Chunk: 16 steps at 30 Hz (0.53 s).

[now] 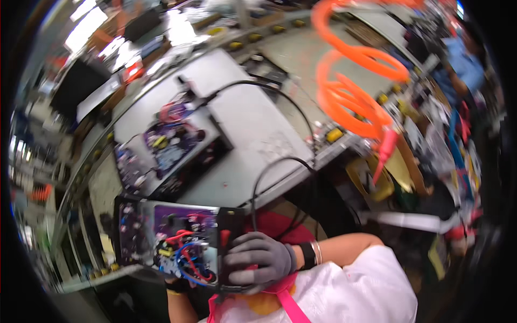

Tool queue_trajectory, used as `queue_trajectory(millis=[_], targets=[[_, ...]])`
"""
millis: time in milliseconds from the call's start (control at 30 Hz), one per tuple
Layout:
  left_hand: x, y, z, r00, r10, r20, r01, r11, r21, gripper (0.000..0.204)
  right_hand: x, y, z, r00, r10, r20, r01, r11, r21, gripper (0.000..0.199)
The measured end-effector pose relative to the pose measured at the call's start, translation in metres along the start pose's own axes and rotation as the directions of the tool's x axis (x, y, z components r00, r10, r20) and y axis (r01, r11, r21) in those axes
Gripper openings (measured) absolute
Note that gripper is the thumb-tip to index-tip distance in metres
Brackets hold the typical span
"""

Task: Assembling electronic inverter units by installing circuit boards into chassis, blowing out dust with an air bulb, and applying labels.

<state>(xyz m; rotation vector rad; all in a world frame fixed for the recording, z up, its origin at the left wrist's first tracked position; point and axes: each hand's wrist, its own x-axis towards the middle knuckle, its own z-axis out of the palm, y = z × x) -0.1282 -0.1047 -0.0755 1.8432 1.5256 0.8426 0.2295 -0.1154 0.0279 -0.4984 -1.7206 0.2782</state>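
Note:
An opened electronics chassis (186, 242) with a black casing, a dark circuit board and red and blue wires is tilted close to my body, beside the table's near edge. My right hand (258, 261), in a grey glove, grips its right side with the fingers bent over the black end panel. Below the lower edge, my left hand (176, 284) supports the chassis; its fingers are mostly hidden by the casing. A second opened chassis (175, 142) of similar kind rests on the worktable, with a black cable (258, 83) running to its far side.
The pale worktable (253, 126) lies ahead. An orange coiled air hose (350, 102) hangs at the right, ending in a red nozzle (386, 151). A yellow bin (371, 180) stands below it. Another person (466, 64) is at the far right, near piled plastic bags.

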Motion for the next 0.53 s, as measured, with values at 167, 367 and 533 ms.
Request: queue_trajectory(millis=[167, 367, 533], targets=[[0.008, 0.015, 0.025, 0.977, -0.100, -0.190, 0.102, 0.995, 0.000, 0.057, -0.003, 0.018, 0.030, 0.981, -0.011, -0.191, 0.006, 1.000, -0.026, 0.030], [-0.002, 0.034, 0.059, 0.921, -0.062, -0.385, -0.004, 0.986, -0.169, 0.059, -0.007, 0.066, 0.015, 0.676, 0.586, -0.447, -0.486, 0.810, 0.327, 0.043], [0.008, 0.116, 0.082, 0.805, 0.207, -0.555, -0.248, 0.969, 0.002, 0.088, 0.067, 0.126, -0.016, 0.554, 0.830, 0.068, -0.284, 0.112, 0.952, 0.052]])
